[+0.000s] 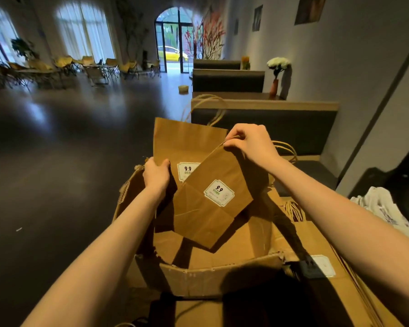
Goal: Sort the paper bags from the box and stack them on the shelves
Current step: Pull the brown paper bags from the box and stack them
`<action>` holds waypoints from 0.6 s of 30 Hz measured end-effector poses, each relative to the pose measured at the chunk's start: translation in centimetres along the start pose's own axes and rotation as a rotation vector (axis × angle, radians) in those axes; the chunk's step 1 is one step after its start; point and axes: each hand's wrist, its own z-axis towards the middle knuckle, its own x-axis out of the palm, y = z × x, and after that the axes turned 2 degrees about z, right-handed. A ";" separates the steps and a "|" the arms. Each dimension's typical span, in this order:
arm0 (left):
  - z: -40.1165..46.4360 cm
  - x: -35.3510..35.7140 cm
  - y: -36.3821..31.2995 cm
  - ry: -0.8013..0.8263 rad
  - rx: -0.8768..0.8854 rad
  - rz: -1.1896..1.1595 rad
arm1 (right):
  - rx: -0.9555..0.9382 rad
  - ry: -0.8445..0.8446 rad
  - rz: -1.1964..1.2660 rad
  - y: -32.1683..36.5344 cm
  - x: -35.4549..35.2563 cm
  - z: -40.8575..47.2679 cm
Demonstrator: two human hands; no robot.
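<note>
An open, torn cardboard box (222, 274) stands below me with several flat brown paper bags inside. My left hand (156, 173) grips the left edge of an upright brown paper bag (187, 142) with a white 9.9 sticker and twine handles. My right hand (250, 141) pinches the top edge of a second, tilted brown paper bag (210, 208), which carries the same sticker and hangs over the box in front of the first bag.
More flat paper bags (340, 267) lie stacked to the right of the box, with white cloth (383, 206) beyond. Dark booth seats (265, 126) line the right wall. A vase of white flowers (278, 67) stands further back. Dark open floor (57, 173) spreads left.
</note>
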 end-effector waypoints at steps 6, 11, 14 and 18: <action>-1.9 -1.1 -1.4 0.052 0.359 -0.013 | -0.046 -0.109 -0.013 1.1 -1.7 -0.7; -2.9 -0.7 -2.2 0.236 0.465 0.200 | -0.085 -0.123 -0.062 2.7 -2.0 -0.6; -4.3 -0.4 -3.1 0.318 0.524 0.187 | -0.110 -0.153 -0.127 3.4 -1.7 -0.3; -4.9 0.0 -3.7 0.338 0.566 0.231 | -0.140 -0.204 -0.085 4.5 -1.7 -0.1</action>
